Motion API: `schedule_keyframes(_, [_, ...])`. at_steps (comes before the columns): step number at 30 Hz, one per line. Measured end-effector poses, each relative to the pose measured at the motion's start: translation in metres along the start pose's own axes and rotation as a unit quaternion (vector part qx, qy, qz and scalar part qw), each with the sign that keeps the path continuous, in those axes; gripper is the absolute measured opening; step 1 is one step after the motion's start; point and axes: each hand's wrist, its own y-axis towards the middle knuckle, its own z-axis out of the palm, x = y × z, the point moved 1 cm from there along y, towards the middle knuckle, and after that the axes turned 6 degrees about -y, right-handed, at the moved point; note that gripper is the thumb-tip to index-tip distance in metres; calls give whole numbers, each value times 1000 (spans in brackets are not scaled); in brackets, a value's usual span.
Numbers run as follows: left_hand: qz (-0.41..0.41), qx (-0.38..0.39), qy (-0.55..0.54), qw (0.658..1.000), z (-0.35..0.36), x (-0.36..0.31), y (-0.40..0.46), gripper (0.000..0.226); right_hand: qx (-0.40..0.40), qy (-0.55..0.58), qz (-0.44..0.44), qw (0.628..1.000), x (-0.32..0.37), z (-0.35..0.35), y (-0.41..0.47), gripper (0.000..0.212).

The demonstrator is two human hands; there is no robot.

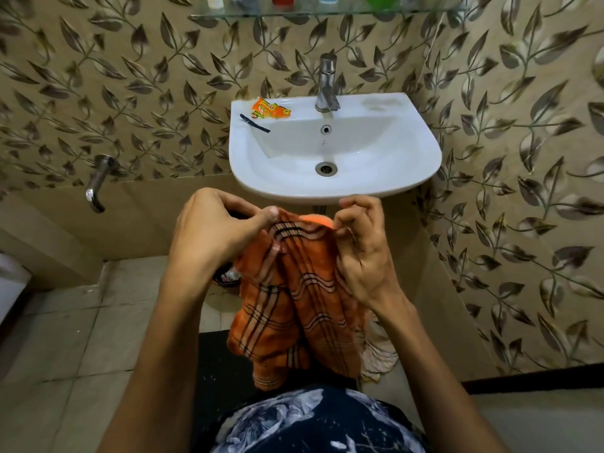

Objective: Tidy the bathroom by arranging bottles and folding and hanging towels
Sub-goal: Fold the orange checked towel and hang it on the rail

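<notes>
While both hands work at centre frame just below the sink's (333,194) front rim, the left hand (212,230) and right hand (362,243) each pinch the top edge of the orange checked towel (294,305), which hangs bunched with its lower hem free above the floor. Open tiled floor (65,322) lies at lower left. A glass shelf (327,10) with bottles crosses the top edge against leaf-patterned wall tiles (506,125).
</notes>
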Motion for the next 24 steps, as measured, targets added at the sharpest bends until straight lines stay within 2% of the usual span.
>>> schedule_keyframes(3, [-9, 16, -41, 999, -4, -3, -1, 60, 59, 43, 15, 997, 7, -5, 2, 36])
schedule_keyframes(5, [-3, 31, -42, 999, -4, -2, 1, 67, 117, 65, 0, 991, 16, -3, 2, 40])
schedule_keyframes(8, [20, 120, -42, 992, 0, -4, 1, 69, 151, 77, -25, 985, 26, 5, 1, 19])
schedule_keyframes(10, [48, 183, -26, 982, 2, -5, -1, 67, 150, 101, -22, 983, 28, 7, 2, 18])
schedule_keyframes(14, [118, 267, 14, 956, 6, -8, -4, 48, 131, 187, -8, 974, 30, 6, 6, 13])
schedule_keyframes(16, [132, 263, 17, 956, 9, -7, -5, 33, 124, 205, 10, 971, 30, 5, 7, 12])
schedule_keyframes(19, [134, 202, 41, 969, 11, -4, -4, 15, 129, 191, 47, 972, 26, -2, 9, 15])
schedule_keyframes(21, [124, 159, 59, 978, 8, -4, -4, 12, 156, 129, 54, 978, 20, -7, 8, 16])
schedule_keyframes(24, [109, 121, 62, 985, 0, -8, -4, 13, 164, 39, 74, 983, 12, -13, 3, 5])
